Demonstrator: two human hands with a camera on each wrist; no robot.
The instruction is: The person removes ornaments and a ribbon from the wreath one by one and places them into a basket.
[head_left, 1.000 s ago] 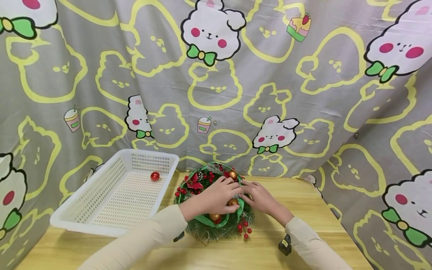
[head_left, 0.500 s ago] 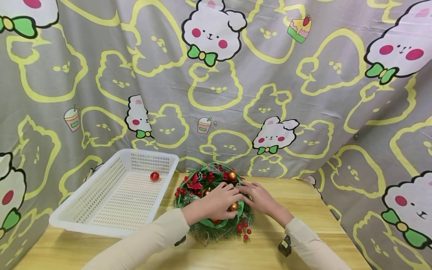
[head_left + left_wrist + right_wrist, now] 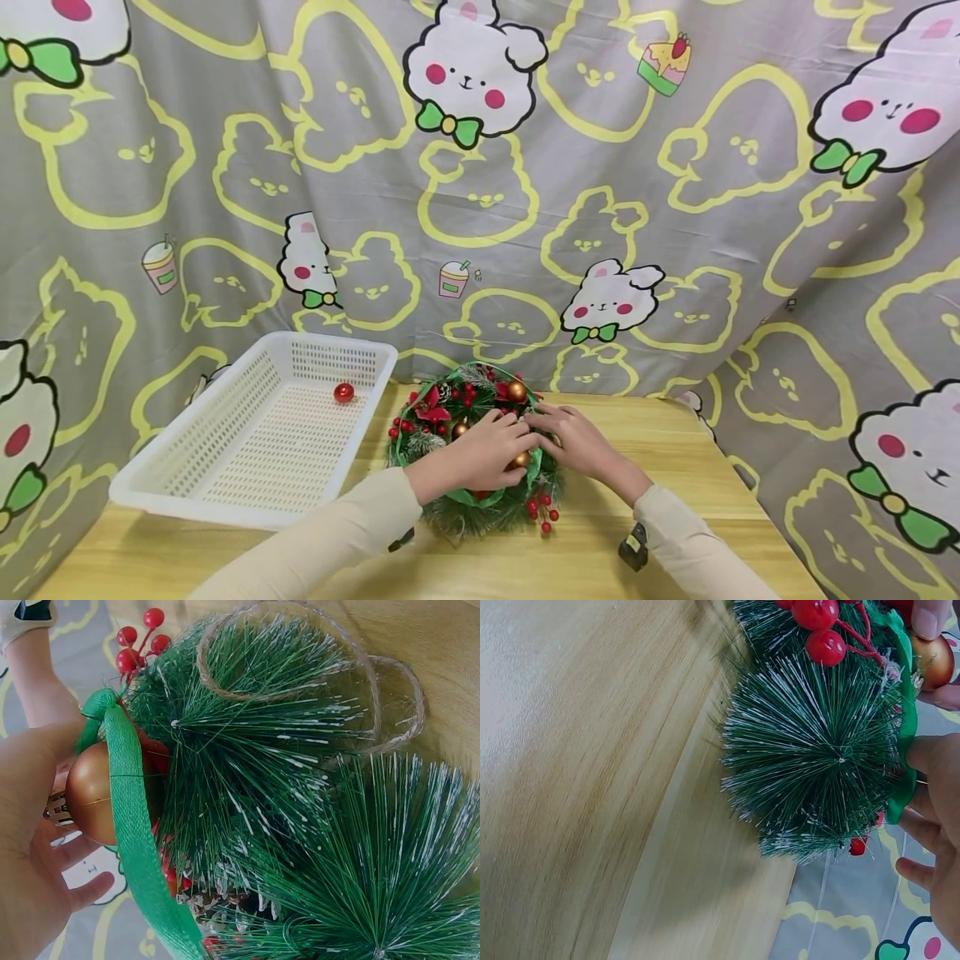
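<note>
A Christmas wreath [image 3: 480,517] with frosted green needles, red berries, pine cones and gold balls lies on the table. Green ribbon [image 3: 131,802] runs around it, with a knot near the left thumb in the left wrist view. My left hand [image 3: 491,450] reaches across the wreath, its fingers bent at the ribbon above a gold ball [image 3: 94,791]. From the right side, my right hand [image 3: 577,442] pinches the ribbon, and the fingertips of both hands meet there. The exact grip of the fingertips is partly hidden behind the hands and ribbon.
Left of the wreath stands a white plastic basket [image 3: 255,517] with one red ball [image 3: 343,392] inside. A berry sprig [image 3: 545,510] sticks out at the wreath's front right. A twine loop [image 3: 416,697] lies beside the needles. Patterned curtain [image 3: 480,208] hangs behind the table.
My left hand has shifted slightly to the right and down over the wreath, uncovering a gold ball to its left. The right hand stays nearly still at the ribbon.
</note>
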